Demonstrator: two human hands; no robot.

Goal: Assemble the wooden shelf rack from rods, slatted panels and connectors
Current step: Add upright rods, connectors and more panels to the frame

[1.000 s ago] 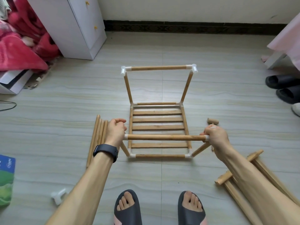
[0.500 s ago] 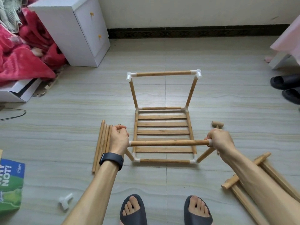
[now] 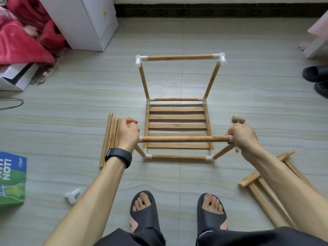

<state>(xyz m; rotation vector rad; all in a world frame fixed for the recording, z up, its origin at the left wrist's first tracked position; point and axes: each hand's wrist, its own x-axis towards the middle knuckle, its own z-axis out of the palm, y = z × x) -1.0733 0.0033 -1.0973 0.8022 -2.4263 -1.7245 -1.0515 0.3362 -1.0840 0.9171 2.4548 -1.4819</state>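
The left hand [image 3: 128, 133] and the right hand [image 3: 242, 137] are gripping the 2 ends of the near rod [image 3: 184, 139] — fingers curled tight — above the slatted panel [image 3: 177, 126], which is lying on the floor [image 3: 71, 107].

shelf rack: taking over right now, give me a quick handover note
Left hand and right hand each grip an end of the front top rod.
Done: bottom panel framed on the floor, four posts up, back top rod on.
To do: second panel lies at right, loose rods at left, one spare connector nearby; upper tier not yet built.
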